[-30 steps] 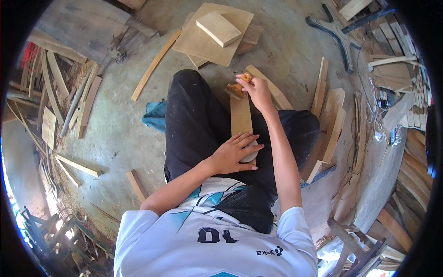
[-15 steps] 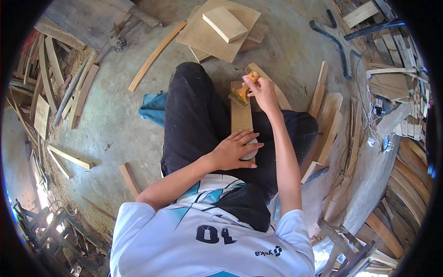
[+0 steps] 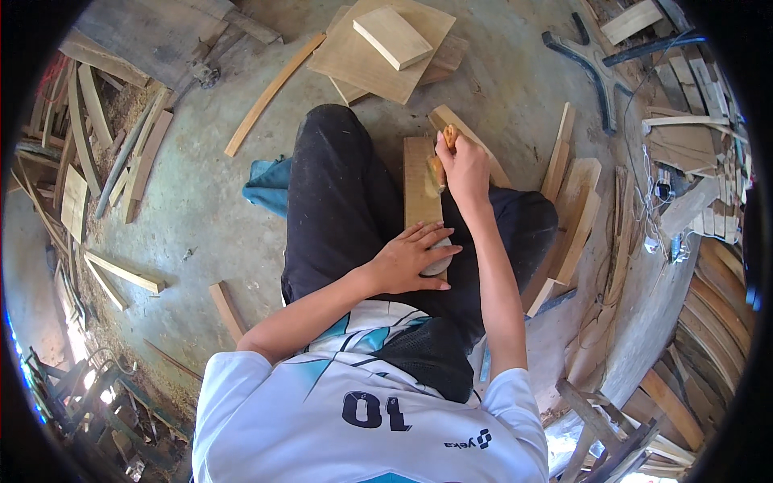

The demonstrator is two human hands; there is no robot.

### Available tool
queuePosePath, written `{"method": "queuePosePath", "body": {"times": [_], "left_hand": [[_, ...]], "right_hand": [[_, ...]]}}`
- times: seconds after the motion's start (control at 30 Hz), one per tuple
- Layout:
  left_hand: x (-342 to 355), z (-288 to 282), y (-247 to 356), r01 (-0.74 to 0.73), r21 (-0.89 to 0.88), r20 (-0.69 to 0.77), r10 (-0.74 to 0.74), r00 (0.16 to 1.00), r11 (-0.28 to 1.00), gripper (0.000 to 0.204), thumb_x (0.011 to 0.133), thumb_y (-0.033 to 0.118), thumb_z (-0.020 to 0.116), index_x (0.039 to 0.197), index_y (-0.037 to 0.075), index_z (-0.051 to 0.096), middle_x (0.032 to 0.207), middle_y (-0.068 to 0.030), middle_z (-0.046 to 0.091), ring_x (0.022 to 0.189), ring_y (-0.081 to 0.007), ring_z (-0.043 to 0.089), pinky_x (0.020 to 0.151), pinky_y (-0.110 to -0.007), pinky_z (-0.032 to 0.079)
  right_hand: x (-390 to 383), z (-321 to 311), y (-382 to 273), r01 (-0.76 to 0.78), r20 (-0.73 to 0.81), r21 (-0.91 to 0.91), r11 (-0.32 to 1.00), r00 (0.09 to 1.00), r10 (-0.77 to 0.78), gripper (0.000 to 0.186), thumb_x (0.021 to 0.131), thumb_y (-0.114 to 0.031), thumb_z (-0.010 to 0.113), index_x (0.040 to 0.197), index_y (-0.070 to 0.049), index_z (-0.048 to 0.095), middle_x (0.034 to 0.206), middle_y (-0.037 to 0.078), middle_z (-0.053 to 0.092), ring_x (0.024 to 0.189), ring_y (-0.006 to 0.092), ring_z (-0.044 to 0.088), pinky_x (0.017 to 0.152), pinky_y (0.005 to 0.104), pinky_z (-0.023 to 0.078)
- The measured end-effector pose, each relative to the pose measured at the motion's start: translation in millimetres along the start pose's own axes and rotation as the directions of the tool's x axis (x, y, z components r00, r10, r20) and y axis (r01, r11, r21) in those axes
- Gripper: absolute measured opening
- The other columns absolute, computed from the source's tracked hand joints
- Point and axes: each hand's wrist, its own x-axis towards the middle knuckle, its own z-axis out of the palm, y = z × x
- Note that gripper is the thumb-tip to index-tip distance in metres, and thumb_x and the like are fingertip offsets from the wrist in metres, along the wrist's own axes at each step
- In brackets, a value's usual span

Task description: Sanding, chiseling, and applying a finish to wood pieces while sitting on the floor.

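Note:
My left hand [image 3: 411,259] lies with fingers spread over a grey rounded object [image 3: 439,258] and the lower end of a flat wooden board [image 3: 420,197], which lies lengthwise between my legs [image 3: 330,225]. My right hand [image 3: 465,169] is closed on an orange-handled brush [image 3: 437,169], its head low over the board's upper half, near the right edge. The bristles are blurred, so I cannot tell whether they touch the wood. Another plank [image 3: 481,151] lies just behind the board, to the right.
Stacked panels [image 3: 338,64] lie ahead. A blue cloth [image 3: 264,185] is left of my knee, near a long strip [image 3: 274,92]. Wood offcuts [image 3: 84,201] line the left; planks [image 3: 576,225], tangled cables [image 3: 652,233] and a dark cross-shaped base [image 3: 596,80] are on the right.
My right hand has shifted rightward and down along the board with the brush, which has turned more upright. My left hand stays in about the same place.

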Motion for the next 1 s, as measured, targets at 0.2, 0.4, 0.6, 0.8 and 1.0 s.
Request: {"method": "queuePosePath", "body": {"times": [0.2,0.4,0.6,0.8,1.0], "left_hand": [[0,0,0,0.000,0.011,-0.007,0.000,1.000,1.000,0.067,0.090,0.057,0.056,0.142,0.017,0.044,0.148,-0.0167,0.038,0.141,-0.0355,0.031,0.117,-0.046,0.022],[2,0,0,-0.017,-0.024,-0.013,0.017,1.000,1.000,0.067,0.089,0.058,0.056,0.142,0.017,0.045,0.148,-0.0170,0.038,0.141,-0.0348,0.031,0.117,-0.046,0.023],[0,0,1,-0.006,0.018,-0.016,0.007,1.000,1.000,0.067,0.089,0.057,0.056,0.141,0.017,0.045,0.147,-0.0170,0.039,0.140,-0.0350,0.032,0.117,-0.046,0.024],[0,-2,1,-0.023,0.021,0.000,0.023,1.000,1.000,0.066,0.090,0.057,0.054,0.142,0.016,0.044,0.147,-0.0180,0.038,0.141,-0.0353,0.031,0.117,-0.047,0.023],[2,0,3,-0.066,0.064,0.021,0.065,0.998,0.996,0.066,0.092,0.055,0.054,0.143,0.015,0.041,0.149,-0.0197,0.034,0.141,-0.0372,0.028,0.118,-0.048,0.020]], "right_hand": [[-1,8,5,0.096,-0.088,-0.069,0.993,0.991,-0.102,0.030,0.092,-0.025,0.063,0.079,0.002,0.059,0.066,0.020,0.061,0.064,0.0395,0.062,0.056,0.0466,0.046],[-11,1,10,-0.451,0.246,0.523,0.723,0.892,0.379,0.031,0.094,-0.025,0.062,0.079,0.001,0.058,0.064,0.018,0.061,0.057,0.0318,0.064,0.053,0.0398,0.049],[-18,1,9,-0.233,0.118,0.318,0.919,0.972,0.206,0.030,0.093,-0.023,0.062,0.077,0.002,0.057,0.059,0.015,0.059,0.058,0.0296,0.065,0.051,0.0366,0.049],[-33,11,21,-0.523,0.523,0.499,0.692,0.818,0.241,0.031,0.093,-0.026,0.064,0.085,0.004,0.061,0.063,0.008,0.064,0.050,0.0152,0.063,0.049,0.0282,0.049],[-54,31,32,-0.444,0.599,0.491,0.749,0.797,0.080,0.033,0.088,-0.029,0.068,0.099,0.002,0.065,0.083,0.015,0.070,0.075,0.0240,0.070,0.070,0.0351,0.054]]}}
